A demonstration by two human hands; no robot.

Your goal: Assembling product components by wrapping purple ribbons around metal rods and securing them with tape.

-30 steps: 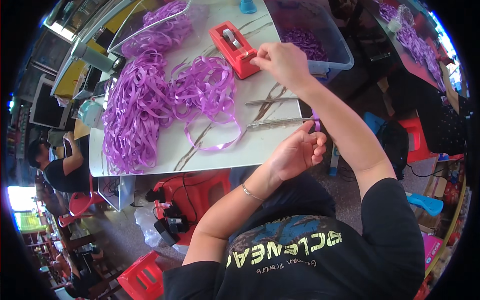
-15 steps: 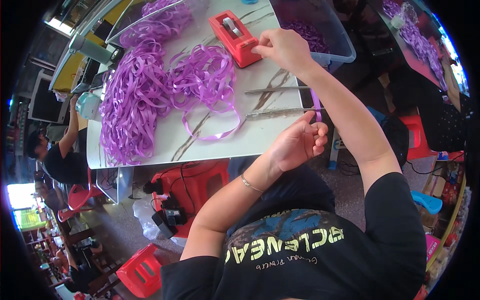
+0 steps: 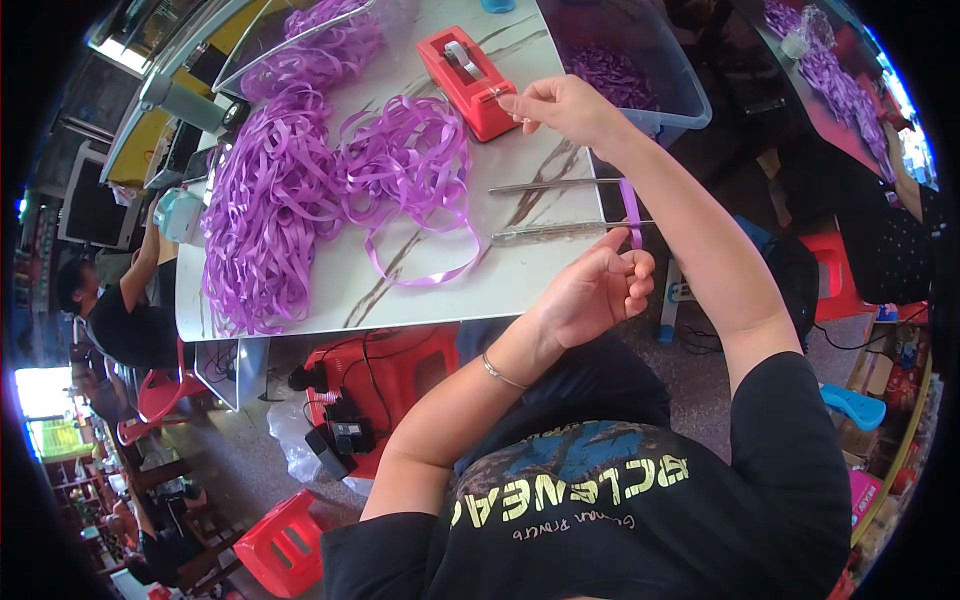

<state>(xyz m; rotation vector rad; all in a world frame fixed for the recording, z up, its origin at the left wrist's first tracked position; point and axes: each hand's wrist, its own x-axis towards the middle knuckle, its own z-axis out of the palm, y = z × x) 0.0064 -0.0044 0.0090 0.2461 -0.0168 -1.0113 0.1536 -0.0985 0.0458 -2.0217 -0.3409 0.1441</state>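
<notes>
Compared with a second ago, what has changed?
The co-worker's arm at far left, bent before, now stretches up the picture. The right hand remains at the red tape dispenser, the left hand beside the purple strip across the rods; the ribbon pile looks unchanged.

The red tape dispenser (image 3: 477, 97), holding a whitish roll (image 3: 461, 57), stands at twelve o'clock from the view's middle, its length pointing from eleven toward five, while at two o'clock a narrow purple ribbon (image 3: 631, 205) crosses two thin metal rods (image 3: 552, 186), which lie nearly parallel.
</notes>
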